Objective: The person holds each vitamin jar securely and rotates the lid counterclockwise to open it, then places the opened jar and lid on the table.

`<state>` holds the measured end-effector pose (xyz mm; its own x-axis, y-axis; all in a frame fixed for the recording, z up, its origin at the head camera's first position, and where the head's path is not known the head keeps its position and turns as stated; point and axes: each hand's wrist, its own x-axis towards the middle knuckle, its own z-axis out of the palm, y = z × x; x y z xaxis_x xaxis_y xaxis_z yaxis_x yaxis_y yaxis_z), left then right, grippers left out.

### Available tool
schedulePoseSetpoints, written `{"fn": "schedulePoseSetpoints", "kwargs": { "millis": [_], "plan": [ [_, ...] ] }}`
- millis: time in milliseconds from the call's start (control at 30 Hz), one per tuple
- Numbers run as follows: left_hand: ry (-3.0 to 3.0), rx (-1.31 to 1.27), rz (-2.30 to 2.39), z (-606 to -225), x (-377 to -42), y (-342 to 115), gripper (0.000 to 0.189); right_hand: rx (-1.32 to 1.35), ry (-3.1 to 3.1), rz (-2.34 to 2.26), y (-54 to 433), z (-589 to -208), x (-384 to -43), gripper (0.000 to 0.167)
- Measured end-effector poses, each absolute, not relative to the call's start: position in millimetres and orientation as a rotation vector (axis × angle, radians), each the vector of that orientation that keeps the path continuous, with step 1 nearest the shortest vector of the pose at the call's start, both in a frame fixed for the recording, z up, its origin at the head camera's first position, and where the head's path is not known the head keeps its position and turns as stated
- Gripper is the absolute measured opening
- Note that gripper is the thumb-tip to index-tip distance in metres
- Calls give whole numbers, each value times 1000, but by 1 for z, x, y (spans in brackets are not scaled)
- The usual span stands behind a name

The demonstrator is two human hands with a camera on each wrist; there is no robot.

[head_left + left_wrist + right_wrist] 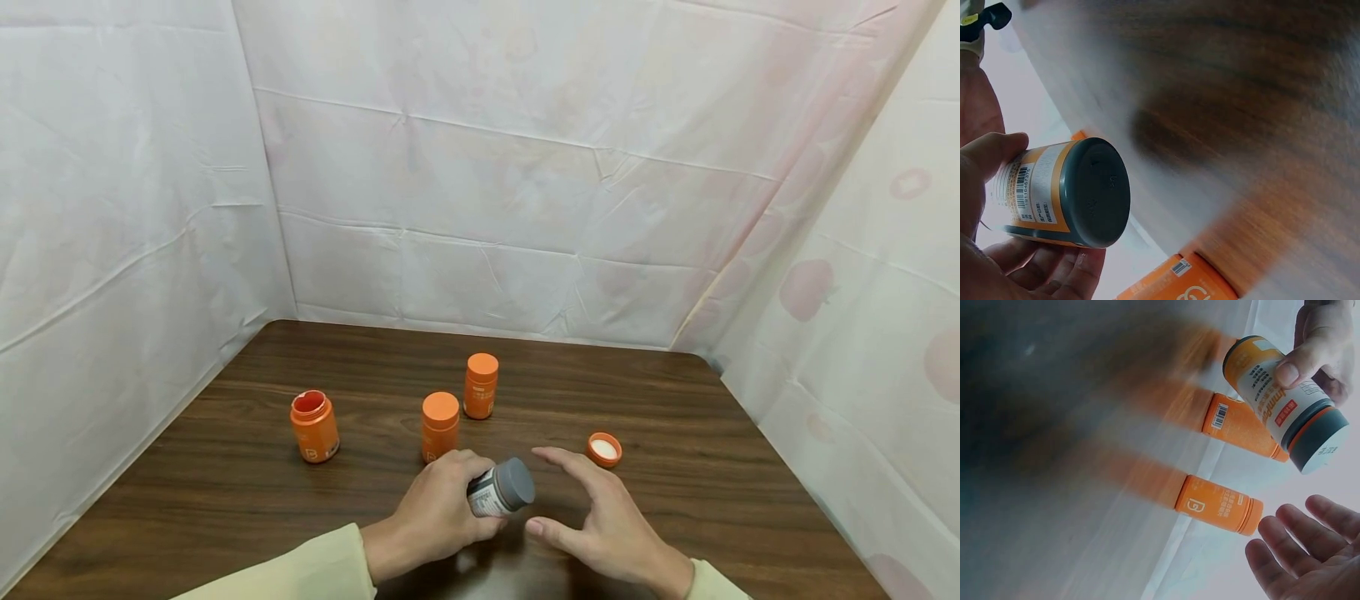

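My left hand (442, 508) grips a grey bottle (497, 487) with a grey screw cap, tilted so its cap points right. In the left wrist view the bottle's dark base and a barcode label show, with the thumb on one side and fingers beneath. The right wrist view shows a white and orange label around the bottle (1279, 394). To the right, my right hand (611, 525) is held apart from the bottle, palm turned toward it, thumb and fingers spread, with nothing in it. Just beyond the left hand stands a capped orange bottle (440, 421).
Another capped orange bottle (481, 386) stands farther back. On the left is an uncapped orange bottle (316, 429). An orange cap (604, 449) lies inside-up on the right of the brown wooden table (360, 358). Pale sheets (487, 167) hang around the table.
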<state>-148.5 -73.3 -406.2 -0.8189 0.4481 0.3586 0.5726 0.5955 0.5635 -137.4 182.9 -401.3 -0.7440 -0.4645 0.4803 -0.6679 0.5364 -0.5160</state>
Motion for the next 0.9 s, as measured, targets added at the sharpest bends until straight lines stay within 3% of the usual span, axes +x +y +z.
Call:
{"fn": "schedulePoseSetpoints", "kwargs": {
  "millis": [467,900],
  "plan": [
    [-2677,-837,-965,-408,-146,-72,39,987,-2446,1043,169,-402,-141,69],
    [-2665,-843,-978,-412,-144,-74,39,1000,-2444,1066,162,-403,-145,51]
  ]
}}
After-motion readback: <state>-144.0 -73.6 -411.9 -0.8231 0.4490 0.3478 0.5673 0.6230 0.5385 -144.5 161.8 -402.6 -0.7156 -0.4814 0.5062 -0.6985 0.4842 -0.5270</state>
